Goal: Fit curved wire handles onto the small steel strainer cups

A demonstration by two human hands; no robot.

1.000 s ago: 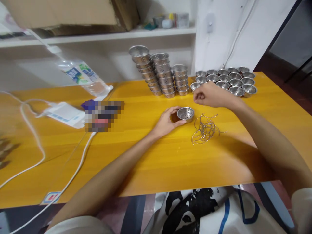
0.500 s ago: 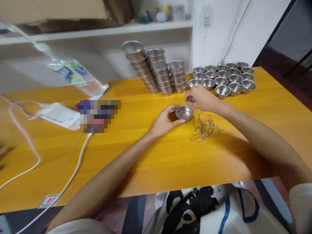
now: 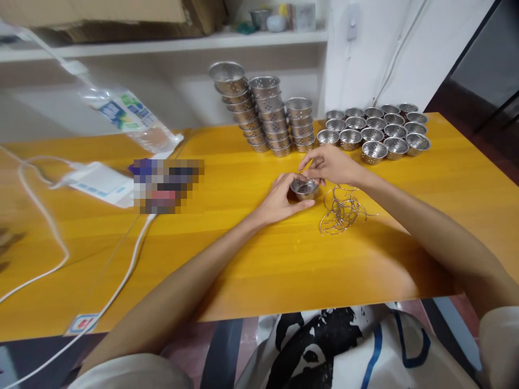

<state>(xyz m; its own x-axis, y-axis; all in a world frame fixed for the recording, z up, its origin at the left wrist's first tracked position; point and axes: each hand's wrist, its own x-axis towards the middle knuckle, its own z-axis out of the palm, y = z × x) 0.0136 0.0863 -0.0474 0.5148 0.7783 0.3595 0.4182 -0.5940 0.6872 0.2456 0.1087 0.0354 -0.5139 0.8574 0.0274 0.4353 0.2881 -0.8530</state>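
A small steel cup (image 3: 307,189) with holes punched through it stands upright on the yellow table. My left hand (image 3: 279,202) curves round its left side, thumb at the front and fingertips over the far rim. My right hand (image 3: 324,166) is bent over the cup's right and far rim, pinching what looks like a thin bent wire, mostly hidden by the fingers. Just right of the cup lies a tangled heap of bent wires (image 3: 343,213).
Behind my hands rise three leaning stacks of perforated cups (image 3: 265,116). Rows of single cups (image 3: 373,152) stand at the back right. At the left are a plastic bottle (image 3: 133,121), a white box-like device (image 3: 99,185), white cables (image 3: 135,254) and a blurred-out patch.
My right hand has come down and left onto the cup's rim, its fingers now meeting my left fingertips. My left fingers reach further over the cup. The view has shifted slightly.
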